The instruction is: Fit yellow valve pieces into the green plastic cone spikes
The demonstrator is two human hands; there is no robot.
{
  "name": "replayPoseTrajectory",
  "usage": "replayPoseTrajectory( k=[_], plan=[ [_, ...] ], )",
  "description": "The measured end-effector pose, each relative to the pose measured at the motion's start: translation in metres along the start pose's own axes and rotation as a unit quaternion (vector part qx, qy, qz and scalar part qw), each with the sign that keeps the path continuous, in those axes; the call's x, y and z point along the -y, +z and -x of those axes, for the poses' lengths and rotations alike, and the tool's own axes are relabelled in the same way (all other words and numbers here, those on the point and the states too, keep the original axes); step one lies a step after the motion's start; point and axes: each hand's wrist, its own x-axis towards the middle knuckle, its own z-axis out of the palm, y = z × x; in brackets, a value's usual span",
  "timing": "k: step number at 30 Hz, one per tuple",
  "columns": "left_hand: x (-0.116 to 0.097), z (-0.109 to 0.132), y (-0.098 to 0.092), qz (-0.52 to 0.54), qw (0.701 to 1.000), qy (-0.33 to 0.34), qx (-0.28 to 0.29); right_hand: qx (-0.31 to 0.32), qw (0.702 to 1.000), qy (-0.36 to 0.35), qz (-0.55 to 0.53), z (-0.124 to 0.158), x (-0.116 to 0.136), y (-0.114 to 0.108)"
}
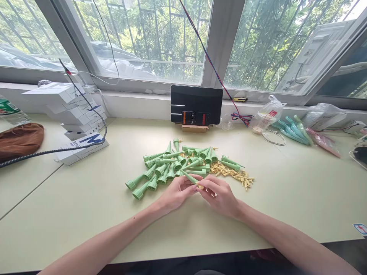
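From where I stand, the person's two hands meet over the near edge of a pile on the pale table [301, 194]. The left hand [177, 192] is closed around a green plastic spike [189, 176], its narrow tip directed up and to the left. The right hand [222, 194] has thumb and fingers pinched on a small yellow fitting [200, 187] at the spike's wide end; how far the fitting is seated cannot be determined. Directly beyond the hands lie further green spikes [161, 169], heaped at various angles, many with ribbed collars facing the person. Loose yellow fittings [226, 170] are scattered at the right of the heap. Behind it, a smartphone [195, 118] with a lit screen leans against a black panel [197, 98]. White boxes [77, 114] are stacked to the left.
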Motion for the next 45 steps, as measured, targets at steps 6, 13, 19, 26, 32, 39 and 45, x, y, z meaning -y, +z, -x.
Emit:
replayPoseTrajectory(
  k=[6, 13, 19, 26, 32, 39, 45],
  plan=[
    [0.001, -0.001, 0.001, 0.009, 1.000, -0.011, 0.012, 0.004, 1.000, -0.006, 0.003, 0.000, 0.001, 0.001],
    [0.002, 0.000, 0.001, 0.017, 1.000, -0.015, 0.013, 0.012, 1.000, -0.006, -0.004, 0.003, -0.001, 0.000],
    [0.002, 0.000, 0.001, 0.017, 1.000, -0.017, 0.011, 0.024, 1.000, -0.012, -0.013, 0.003, -0.001, -0.002],
    [0.002, 0.000, 0.001, 0.010, 1.000, -0.014, 0.017, 0.025, 0.999, -0.028, -0.004, 0.003, -0.003, -0.001],
    [0.001, 0.000, 0.002, -0.020, 1.000, 0.005, 0.000, 0.024, 1.000, -0.008, -0.009, 0.001, -0.004, -0.002],
    [-0.001, 0.003, 0.005, -0.224, 0.969, 0.088, -0.061, 0.007, 0.999, 0.044, -0.023, -0.001, -0.010, -0.004],
    [0.000, 0.009, 0.005, -0.424, 0.892, 0.150, -0.038, -0.016, 0.999, 0.036, 0.020, -0.002, -0.011, -0.006]
  ],
)
